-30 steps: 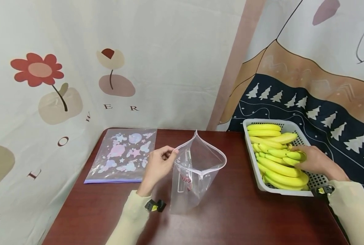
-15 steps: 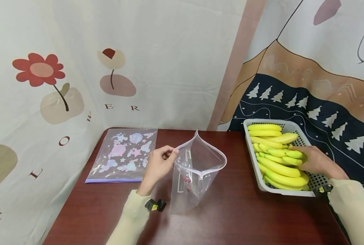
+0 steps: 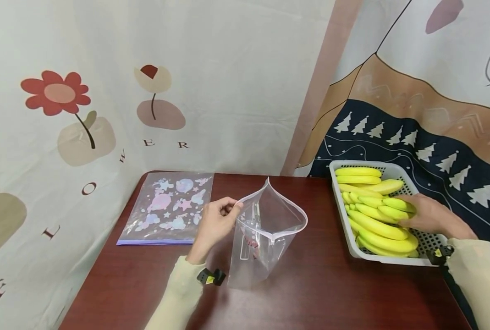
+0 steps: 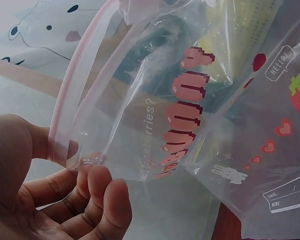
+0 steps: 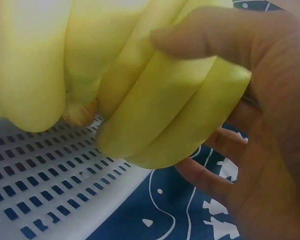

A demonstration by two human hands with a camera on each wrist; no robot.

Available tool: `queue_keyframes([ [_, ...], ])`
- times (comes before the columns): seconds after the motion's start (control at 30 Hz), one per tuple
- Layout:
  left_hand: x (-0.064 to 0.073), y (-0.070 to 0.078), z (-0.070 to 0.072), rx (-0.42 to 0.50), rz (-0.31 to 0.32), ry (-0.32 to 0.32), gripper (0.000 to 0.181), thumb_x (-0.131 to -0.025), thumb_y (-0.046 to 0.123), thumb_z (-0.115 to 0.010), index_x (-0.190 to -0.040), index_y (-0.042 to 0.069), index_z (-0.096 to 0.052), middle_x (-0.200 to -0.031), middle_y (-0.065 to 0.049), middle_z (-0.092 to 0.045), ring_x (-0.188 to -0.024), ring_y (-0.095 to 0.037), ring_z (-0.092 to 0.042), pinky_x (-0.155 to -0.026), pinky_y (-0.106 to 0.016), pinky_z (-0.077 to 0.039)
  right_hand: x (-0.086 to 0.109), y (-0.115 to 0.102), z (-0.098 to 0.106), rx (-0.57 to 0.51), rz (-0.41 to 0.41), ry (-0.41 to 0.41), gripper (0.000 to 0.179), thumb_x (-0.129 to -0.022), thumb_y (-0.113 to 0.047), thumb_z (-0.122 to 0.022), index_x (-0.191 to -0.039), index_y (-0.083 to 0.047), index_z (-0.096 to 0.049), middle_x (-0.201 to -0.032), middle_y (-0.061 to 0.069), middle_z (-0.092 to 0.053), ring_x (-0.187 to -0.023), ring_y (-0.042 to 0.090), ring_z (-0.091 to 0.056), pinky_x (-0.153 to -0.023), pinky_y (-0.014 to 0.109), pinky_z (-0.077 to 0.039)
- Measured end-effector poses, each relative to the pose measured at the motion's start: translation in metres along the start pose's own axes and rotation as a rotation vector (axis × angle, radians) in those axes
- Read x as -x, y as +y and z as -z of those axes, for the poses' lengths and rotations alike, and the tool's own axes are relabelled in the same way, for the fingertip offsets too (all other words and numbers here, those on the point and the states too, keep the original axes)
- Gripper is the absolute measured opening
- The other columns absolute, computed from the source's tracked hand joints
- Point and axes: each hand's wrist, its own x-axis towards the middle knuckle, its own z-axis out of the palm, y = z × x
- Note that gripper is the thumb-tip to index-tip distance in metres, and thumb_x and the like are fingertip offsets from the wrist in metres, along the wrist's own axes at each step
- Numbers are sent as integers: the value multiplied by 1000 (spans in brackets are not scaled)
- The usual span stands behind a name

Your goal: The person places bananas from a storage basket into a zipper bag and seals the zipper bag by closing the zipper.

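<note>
In the head view, a clear zip bag (image 3: 250,263) stands with its mouth spread wide near the table's middle. My left hand (image 3: 217,222) pinches the left side of its rim. Close up in the left wrist view, the thumb and index finger nip the pale pink zip edge (image 4: 65,115), and red lettering and strawberry prints show on the plastic. Over on the right, my right hand (image 3: 432,215) grips a bunch of small bananas (image 3: 395,212) in the grey basket (image 3: 393,261). The right wrist view has the thumb across these bananas (image 5: 162,107) and the other fingers underneath.
Several more bananas (image 3: 378,227) fill the basket around the gripped bunch. A second zip bag (image 3: 170,229) with pastel prints and a purple zip lies flat at the table's back left. A patterned curtain (image 3: 228,91) hangs right behind the brown table (image 3: 311,293).
The head view has shifted slightly. My right hand and the gripped bunch have risen a little in the basket. My left hand still holds the bag rim in the same place.
</note>
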Motion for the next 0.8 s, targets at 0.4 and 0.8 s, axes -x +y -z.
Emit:
queue_keyframes([
  [0.4, 1, -1, 2, -3, -2, -2, 13, -97, 20, -71, -92, 10, -77, -67, -4, -62, -51, -9, -52, -47, -20, -40, 15, -13, 17, -68, -43, 142, 77, -87, -43, -80, -136, 7, -47, -95, 16, -58, -82, 26, -54, -63, 31, -43],
  [0.8, 1, -3, 3, 6, -4, -24, 16, -99, 19, -68, -95, 6, -77, -68, -6, -61, -51, -12, -52, -47, -21, -40, 20, -40, 24, -97, -56, 255, 74, -92, -46, -73, -133, 9, -45, -93, 20, -60, -80, 30, -57, -59, 29, -44],
])
